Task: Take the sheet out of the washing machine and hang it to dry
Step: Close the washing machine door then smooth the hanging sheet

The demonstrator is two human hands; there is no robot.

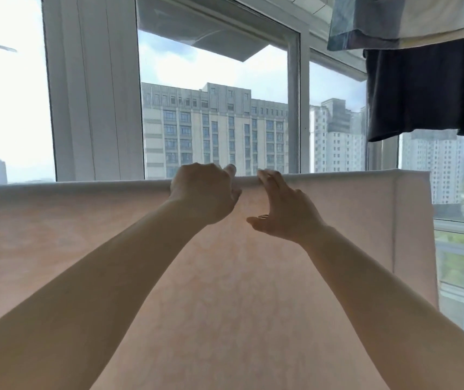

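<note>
Biggest thing in front of you is the window (219,114): white frames, bright sky, tower blocks outside. Below that the sheet (70,249) fills the lower half of the view. It's pale pink, backlit, w/ a faint pattern. It hangs draped over a straight horizontal top edge that runs nearly the full width, approx level w/ your hands. What it hangs on is hidden under the fold, can't tell if rail or line. Its right side shows a doubled hem strip, and that edge drops down in front of the right window panes.

Top right: a dark cloth (428,88) hangs from above, w/ a light blue-and-white cloth (380,18) over it. Both well apart from the sheet.

Both your arms reach fwd, bare forearms. Your left hand (204,192) is at the sheet's top edge near the middle, fingers curled, index tip up on the fold. Whether it actually pinches the fabric you can't tell from here. Your right hand (284,209) is just beside it: fingers spread, fingertips resting on the top edge, thumb held out low and clear of the fabric, so not gripping. Small gap btwn the two hands.
</note>
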